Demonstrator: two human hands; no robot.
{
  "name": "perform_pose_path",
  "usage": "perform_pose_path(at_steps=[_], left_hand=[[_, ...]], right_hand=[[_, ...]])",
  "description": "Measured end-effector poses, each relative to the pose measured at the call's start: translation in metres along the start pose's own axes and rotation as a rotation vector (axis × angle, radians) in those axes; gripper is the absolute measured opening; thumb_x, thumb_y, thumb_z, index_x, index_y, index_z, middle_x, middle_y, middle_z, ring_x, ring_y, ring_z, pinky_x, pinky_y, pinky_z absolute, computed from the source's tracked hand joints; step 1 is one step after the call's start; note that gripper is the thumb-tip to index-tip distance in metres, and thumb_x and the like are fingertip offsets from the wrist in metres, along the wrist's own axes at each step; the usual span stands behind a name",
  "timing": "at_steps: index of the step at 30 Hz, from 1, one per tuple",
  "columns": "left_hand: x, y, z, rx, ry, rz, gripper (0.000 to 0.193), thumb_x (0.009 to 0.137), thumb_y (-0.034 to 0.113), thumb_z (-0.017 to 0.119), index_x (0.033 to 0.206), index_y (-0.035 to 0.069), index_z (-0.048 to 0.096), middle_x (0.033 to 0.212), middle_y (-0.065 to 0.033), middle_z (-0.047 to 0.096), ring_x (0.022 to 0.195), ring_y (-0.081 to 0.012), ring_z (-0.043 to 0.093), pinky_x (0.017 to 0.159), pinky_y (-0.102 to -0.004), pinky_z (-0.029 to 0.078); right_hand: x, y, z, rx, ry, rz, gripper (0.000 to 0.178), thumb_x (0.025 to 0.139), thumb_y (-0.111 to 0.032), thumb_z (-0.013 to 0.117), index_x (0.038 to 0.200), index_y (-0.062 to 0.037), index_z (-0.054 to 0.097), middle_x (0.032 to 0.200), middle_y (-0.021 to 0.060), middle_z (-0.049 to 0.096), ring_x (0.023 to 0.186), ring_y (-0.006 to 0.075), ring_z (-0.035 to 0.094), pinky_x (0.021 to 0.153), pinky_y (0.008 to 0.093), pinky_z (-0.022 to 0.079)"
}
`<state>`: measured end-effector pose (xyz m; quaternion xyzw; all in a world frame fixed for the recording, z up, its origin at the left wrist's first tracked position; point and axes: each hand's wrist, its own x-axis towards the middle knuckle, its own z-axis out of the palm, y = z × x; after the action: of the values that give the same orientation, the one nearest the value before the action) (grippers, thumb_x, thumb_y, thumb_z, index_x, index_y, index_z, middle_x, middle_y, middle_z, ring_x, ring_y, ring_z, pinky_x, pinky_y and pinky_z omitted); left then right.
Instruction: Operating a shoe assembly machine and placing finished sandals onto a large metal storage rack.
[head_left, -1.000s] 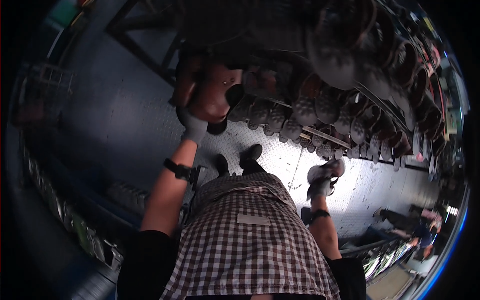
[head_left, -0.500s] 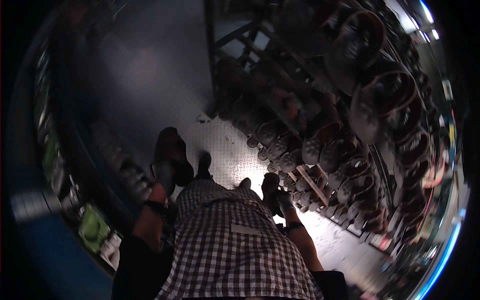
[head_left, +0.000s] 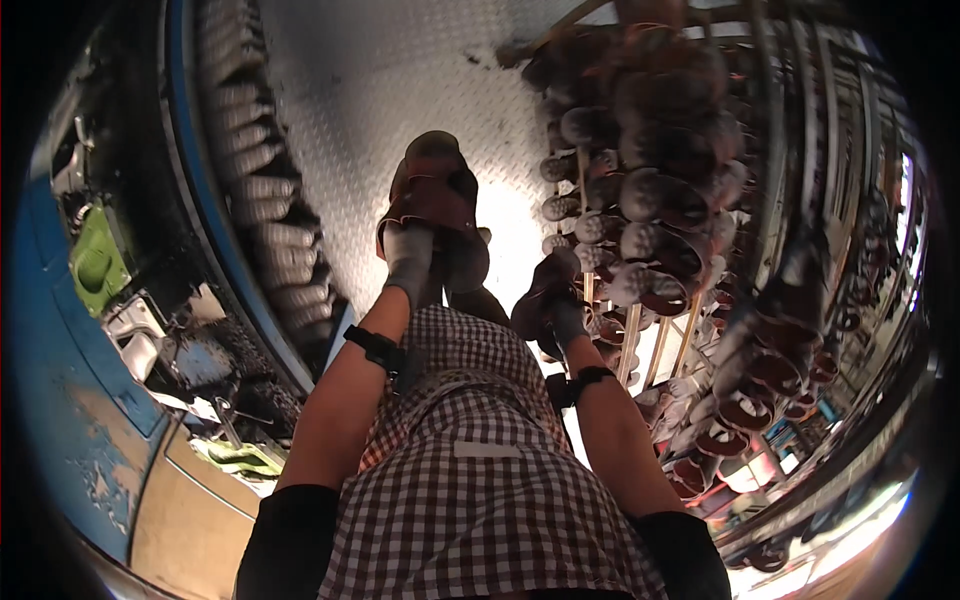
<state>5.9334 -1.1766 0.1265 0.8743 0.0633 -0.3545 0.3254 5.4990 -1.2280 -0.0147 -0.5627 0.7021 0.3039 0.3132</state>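
My left hand, in a grey glove, reaches into the opening of a brown leather shoe, fingers hidden. Beneath and beside that shoe shows another dark rounded shape, perhaps a second shoe. Lower and to the right, my right hand, also gloved, grips a dark brown shoe in front of the checked apron. A rack hung with several brown shoes stands close by the right hand.
On the left runs a blue-edged machine with a row of grey metallic forms alongside. Green mould-like parts sit farther left by a blue panel. Patterned metal floor lies ahead; more racks fill the right.
The whole view has turned, bringing the machine closer on the left and the rack more upright. My left hand and its shoe have moved up and right; the right hand still holds its shoe.
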Motion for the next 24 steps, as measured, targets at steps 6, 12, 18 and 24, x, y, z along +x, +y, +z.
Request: perform_pose_path(at_steps=[6,12,18,24], left_hand=[[0.052,-0.113,0.022,-1.161,0.0,-0.378,0.038,0.1,0.023,0.057,0.134,0.008,0.058,0.1,-0.0092,0.069,0.076,-0.016,0.063,0.063,-0.0333,0.05],[0.113,-0.226,0.07,-0.725,0.071,-0.215,0.027,0.094,0.022,0.058,0.116,0.009,0.067,0.113,-0.0101,0.068,0.099,-0.0217,0.066,0.08,-0.0338,0.051],[0.155,-0.127,0.094,-0.716,0.054,-0.447,0.021,0.1,0.018,0.057,0.116,0.005,0.063,0.111,-0.0069,0.065,0.095,-0.0189,0.066,0.079,-0.0333,0.053],[0.183,-0.08,0.103,-0.676,-0.111,-0.503,0.033,0.099,0.011,0.059,0.131,0.003,0.058,0.113,-0.004,0.064,0.094,-0.0129,0.063,0.078,-0.0282,0.053]], right_hand=[[0.004,-0.063,0.019,0.945,-0.394,0.272,0.016,0.1,-0.029,0.056,0.092,-0.0194,0.067,0.07,-0.0004,0.058,0.061,0.0123,0.058,0.052,0.029,0.046],[0.029,-0.182,0.067,1.155,0.014,0.622,0.012,0.093,-0.02,0.053,0.083,-0.0157,0.058,0.065,0.003,0.056,0.05,0.0221,0.055,0.045,0.035,0.042],[0.079,-0.188,0.065,1.207,0.453,0.723,0.02,0.094,-0.022,0.05,0.106,-0.0105,0.061,0.081,0.0095,0.067,0.058,0.0219,0.063,0.051,0.037,0.052],[0.153,-0.178,0.064,1.601,0.319,0.772,0.041,0.097,-0.027,0.05,0.132,-0.0042,0.046,0.112,0.0156,0.061,0.096,0.0274,0.06,0.08,0.0408,0.05]])
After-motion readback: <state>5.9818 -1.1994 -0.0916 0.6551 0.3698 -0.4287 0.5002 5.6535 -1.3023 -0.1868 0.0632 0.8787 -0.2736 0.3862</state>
